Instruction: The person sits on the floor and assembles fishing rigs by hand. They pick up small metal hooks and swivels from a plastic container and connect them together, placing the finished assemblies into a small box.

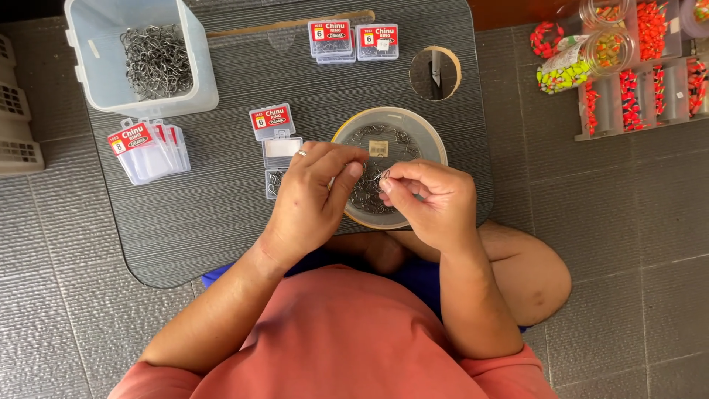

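Over the round bowl (389, 122) at ctr of the dark counter (221, 214), head view: both hands meet above a heap of small metal hooks (367, 193). Right hand (428, 199) pinches one hook (384, 177) btwn thumb & forefinger; left hand (314, 193), fingers narrowed, touches same hook. Open small plastic box (278, 159) sits at 9 o'clock of bowl, w/ hooks inside. Step looks like sorting/counting hooks; next move needs a steady pinch, probably toward that box.

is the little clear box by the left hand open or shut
Open. The small clear box beside the left hand has its red-labelled lid flipped back flat on the lap table, and a few hooks show in its lower half.
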